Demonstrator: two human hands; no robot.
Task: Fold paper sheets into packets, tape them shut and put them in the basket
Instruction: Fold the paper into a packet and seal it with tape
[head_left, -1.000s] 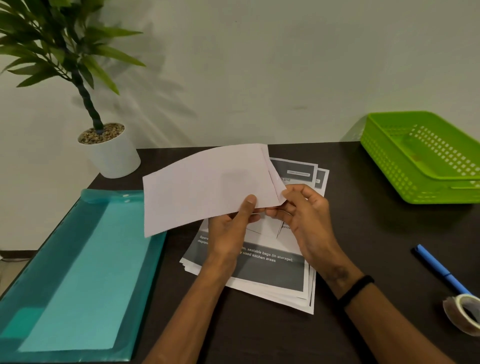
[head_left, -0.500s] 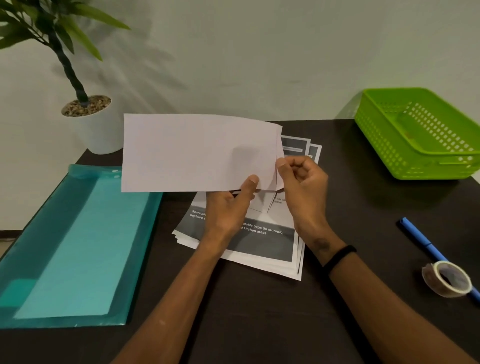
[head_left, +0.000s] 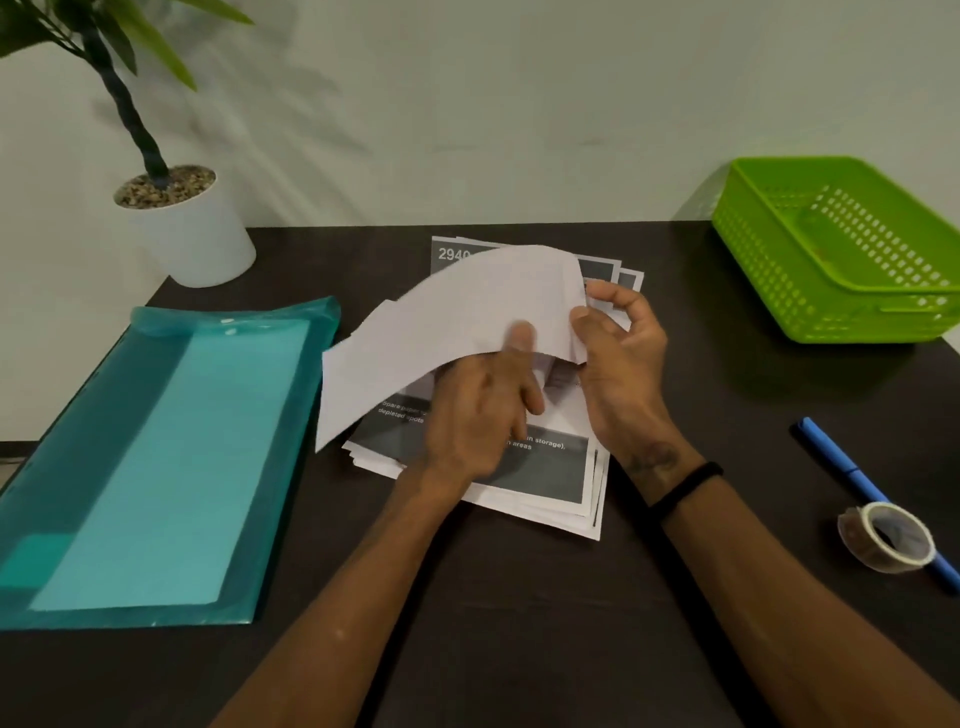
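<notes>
Nearest the person, on the dark table (head_left: 519, 623), both forearms reach forward, the right one wearing a black wristband (head_left: 685, 486). To the right lie a roll of tape (head_left: 885, 538) and, touching it, a blue pen (head_left: 852, 475), within easy reach of the right hand, probably ready for sealing. To the left lies a teal plastic folder (head_left: 156, 457) with a lighter sheet inside. In the middle, over a stack of printed sheets (head_left: 545, 467), both hands hold a folded white sheet (head_left: 457, 332) in the air, so the task's paper is off the table, bowed upward, its left end drooping toward the stack. The left hand (head_left: 478, 415) is under the sheet, thumb pressed on the top face and the other fingers curled beneath, though motion blur makes their exact lie hard to read. The right hand (head_left: 618, 358) pinches the sheet's right edge between thumb and forefinger, with the remaining fingers loosely spread away from the paper. Holding it by one end this way looks suited to turning the sheet or working the side flap, so I judge the folding step to be in progress, with taping not yet begun. Farther back on the right stands the green basket (head_left: 779, 249), well apart from the hands; I can see no packet in it, though the view inside is partial. At the back left, a white pot (head_left: 197, 244) holds a green plant against the pale wall.
</notes>
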